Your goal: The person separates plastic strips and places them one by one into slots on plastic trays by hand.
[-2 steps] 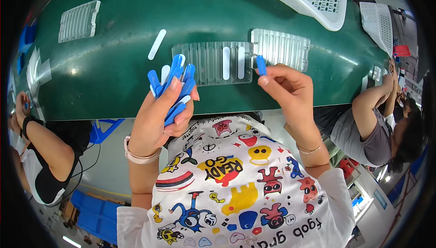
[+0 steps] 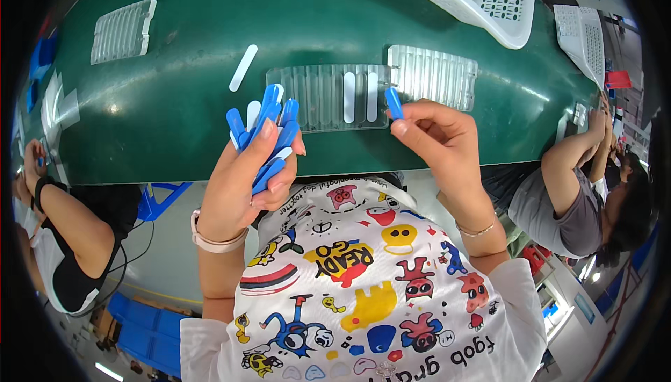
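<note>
My left hand (image 2: pixel 253 165) is closed round a loose bunch of blue and white plastic strips (image 2: pixel 270 120) with rounded ends. Between thumb and fingertips, my right hand (image 2: pixel 439 134) pinches a single blue strip (image 2: pixel 394 104), tilted, at the right end of a clear ribbed tray (image 2: pixel 300 99). Two white strips, one of them the right-hand white strip (image 2: pixel 372 97), lie upright side by side in grooves of that tray. A second clear ribbed tray (image 2: pixel 433 78) adjoins it on the right, behind my right fingers.
On the green table (image 2: pixel 196 130) lie a white strip (image 2: pixel 243 67) left of the trays and two more at the far edge. Another ribbed tray (image 2: pixel 123 31) sits far left. A white perforated basket (image 2: pixel 514 4) stands far right. Other people work at both sides.
My right hand has shifted slightly left with the blue strip, from the right-hand tray toward the end of the middle one. My left hand is almost unmoved.
</note>
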A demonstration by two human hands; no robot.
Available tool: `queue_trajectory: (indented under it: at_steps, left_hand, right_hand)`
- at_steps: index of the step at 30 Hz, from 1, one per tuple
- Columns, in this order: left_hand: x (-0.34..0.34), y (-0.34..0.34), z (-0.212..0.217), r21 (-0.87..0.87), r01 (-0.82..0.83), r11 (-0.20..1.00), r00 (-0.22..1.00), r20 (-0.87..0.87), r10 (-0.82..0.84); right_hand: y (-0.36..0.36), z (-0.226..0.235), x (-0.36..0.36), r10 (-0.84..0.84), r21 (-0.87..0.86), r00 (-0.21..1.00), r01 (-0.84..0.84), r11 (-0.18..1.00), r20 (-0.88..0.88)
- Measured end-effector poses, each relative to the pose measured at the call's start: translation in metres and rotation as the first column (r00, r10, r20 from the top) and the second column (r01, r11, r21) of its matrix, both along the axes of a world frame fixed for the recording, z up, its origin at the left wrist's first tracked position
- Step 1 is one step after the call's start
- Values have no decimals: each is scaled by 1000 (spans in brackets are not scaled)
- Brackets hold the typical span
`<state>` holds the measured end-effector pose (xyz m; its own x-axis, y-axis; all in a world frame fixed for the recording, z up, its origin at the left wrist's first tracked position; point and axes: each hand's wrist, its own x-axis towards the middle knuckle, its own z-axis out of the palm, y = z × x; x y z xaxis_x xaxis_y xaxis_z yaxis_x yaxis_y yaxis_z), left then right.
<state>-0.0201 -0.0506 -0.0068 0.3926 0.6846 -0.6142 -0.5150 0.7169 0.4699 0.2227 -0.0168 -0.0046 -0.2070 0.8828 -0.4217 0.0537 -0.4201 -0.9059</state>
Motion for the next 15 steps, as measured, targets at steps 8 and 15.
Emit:
queue_trajectory:
  at_steps: [8, 15]
  left_hand:
    - [-1, 2, -3, -4, -5, 1000, 1000, 26, 5]
    - [-3, 6, -1, -17, 4, 1000, 1000, 19, -3]
  right_hand:
    - [13, -4, -16, 1, 153, 999, 5, 988, -42]
    - [43, -24, -11, 21, 695, 797, -539, 475, 604]
